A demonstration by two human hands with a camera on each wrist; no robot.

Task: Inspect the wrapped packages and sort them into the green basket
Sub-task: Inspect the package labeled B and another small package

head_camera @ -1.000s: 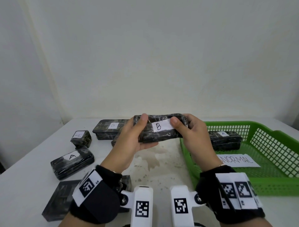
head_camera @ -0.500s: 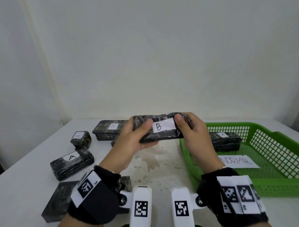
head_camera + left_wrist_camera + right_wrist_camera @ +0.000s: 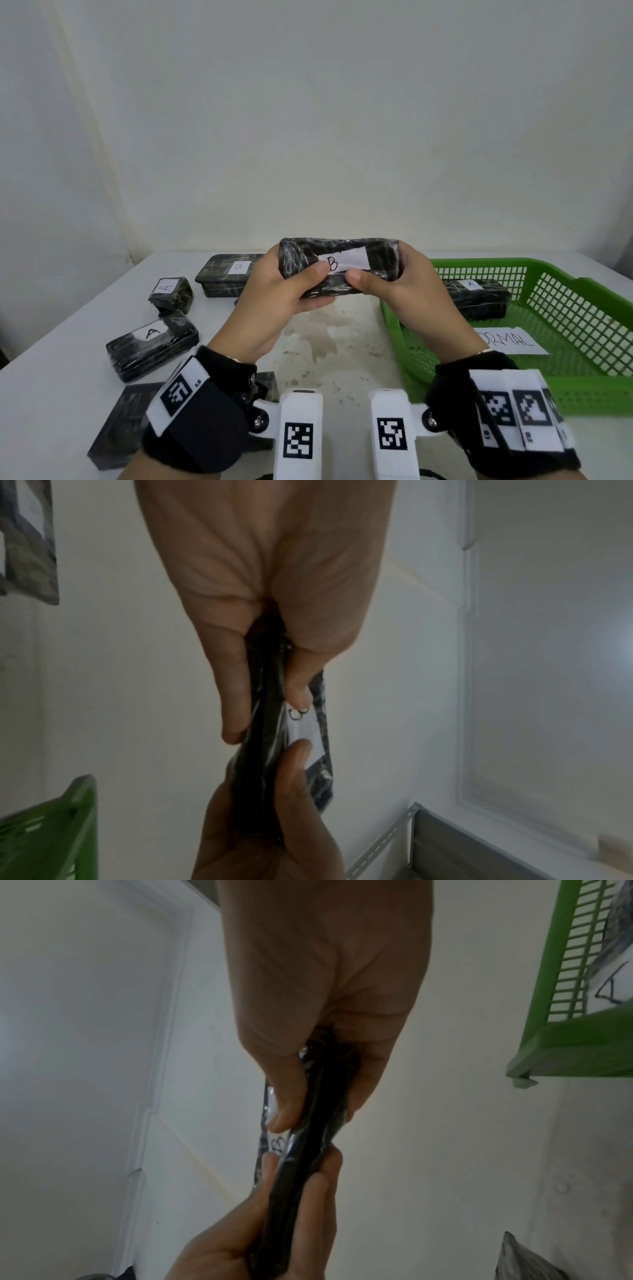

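Observation:
Both hands hold a black plastic-wrapped package (image 3: 380, 255) with a white "B" label above the table's middle. My left hand (image 3: 291, 291) grips its left end, thumb on the front near the label. My right hand (image 3: 394, 284) grips the right end, thumb under the label. Both wrist views show the package (image 3: 270, 750) (image 3: 315, 1123) edge-on, pinched between thumbs and fingers. The green basket (image 3: 565, 394) stands at the right and holds one wrapped package marked "A" (image 3: 479, 294) and a paper sign (image 3: 513, 341).
On the table's left lie a long "B" package (image 3: 229, 277), a small "A" package (image 3: 171, 293), a larger "A" package (image 3: 152, 342) and a flat dark package (image 3: 120, 425) near the front edge. A white wall rises behind the table.
Both thumbs have slid inward along the front of the held package toward its label, the left thumb now partly covering the "B". The package has stayed in about the same place.

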